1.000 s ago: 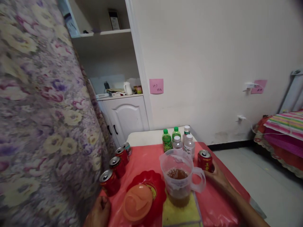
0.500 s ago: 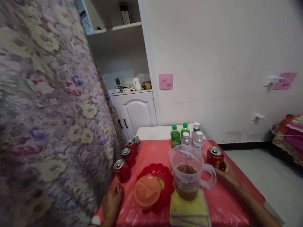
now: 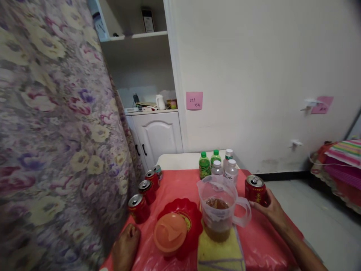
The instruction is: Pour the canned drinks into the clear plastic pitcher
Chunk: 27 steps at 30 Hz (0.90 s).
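My right hand is wrapped round a red drink can with gold lettering, upright at the table's right side. Whether the can's base touches the table I cannot tell. Just left of it stands a clear plastic measuring jug with brown liquid inside, its handle toward the can. The jug rests on a yellow cloth. At the near left edge my left hand lies on the table, curled into a fist. Between the hands, an orange bowl with a spoon shape inside sits on a scalloped red plate.
Red cans and a smaller can line the left edge. Green-capped bottles and white-capped bottles cluster behind the jug. A red cover lies over the table. A floral curtain hangs close on the left.
My view has turned slightly right, so the scene sits further left. The can stays in my right hand, with more of the hand showing beside it. My left fist remains by the table edge.
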Motion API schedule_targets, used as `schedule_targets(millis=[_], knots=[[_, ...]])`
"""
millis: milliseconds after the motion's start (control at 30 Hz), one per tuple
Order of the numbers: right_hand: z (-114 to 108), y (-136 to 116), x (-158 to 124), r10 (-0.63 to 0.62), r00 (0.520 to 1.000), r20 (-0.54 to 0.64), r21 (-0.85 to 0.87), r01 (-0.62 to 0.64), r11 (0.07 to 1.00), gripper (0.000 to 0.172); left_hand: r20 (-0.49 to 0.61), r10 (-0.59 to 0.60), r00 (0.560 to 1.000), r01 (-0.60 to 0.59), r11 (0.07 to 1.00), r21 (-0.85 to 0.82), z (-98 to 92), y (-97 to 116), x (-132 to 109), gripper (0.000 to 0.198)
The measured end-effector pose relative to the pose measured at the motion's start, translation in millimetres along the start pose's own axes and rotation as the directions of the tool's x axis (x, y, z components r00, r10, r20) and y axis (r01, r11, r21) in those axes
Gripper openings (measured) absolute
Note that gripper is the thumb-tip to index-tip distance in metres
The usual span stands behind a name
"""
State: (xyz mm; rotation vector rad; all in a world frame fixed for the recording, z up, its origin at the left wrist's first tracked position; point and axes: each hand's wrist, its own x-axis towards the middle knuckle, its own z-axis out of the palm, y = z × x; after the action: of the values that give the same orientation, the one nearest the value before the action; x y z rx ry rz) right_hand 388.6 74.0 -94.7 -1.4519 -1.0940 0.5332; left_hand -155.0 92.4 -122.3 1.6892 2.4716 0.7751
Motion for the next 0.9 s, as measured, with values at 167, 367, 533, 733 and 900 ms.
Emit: schedule_targets(millis=[167, 367, 533, 733, 900], knots=[[-13, -31, -7, -0.004, 1.0, 0.019, 0.017, 0.004, 1.0, 0.076, 0.031, 0.009, 0.999, -0.009, 1.0, -0.024, -2.5, 0, 1, 0.03], [-24, -62, -11, -0.161, 0.987, 0.005, -0.199, 0.159, 0.967, 0.078, 0.052, -0.006, 0.999, 0.008, 0.999, -0.038, -3.9, 1, 1, 0.03], [-25, -92, -15, -0.29, 0.956, 0.033, -0.323, 0.285, 0.903, 0.07, 0.067, 0.002, 0.998, 0.002, 0.998, -0.055, -6.4, 2, 0, 0.029], [-23, -114, -13, -0.439, 0.891, 0.114, -0.402, 0.445, 0.8, 0.063, 0.063, 0.033, 0.997, -0.029, 0.998, -0.06, -5.0, -1, -1, 0.027], [-23, -126, -12, -0.522, 0.833, 0.181, -0.44, 0.543, 0.715, 0.062, 0.068, 0.051, 0.996, -0.046, 0.997, -0.066, -3.8, -3, -2, 0.027]])
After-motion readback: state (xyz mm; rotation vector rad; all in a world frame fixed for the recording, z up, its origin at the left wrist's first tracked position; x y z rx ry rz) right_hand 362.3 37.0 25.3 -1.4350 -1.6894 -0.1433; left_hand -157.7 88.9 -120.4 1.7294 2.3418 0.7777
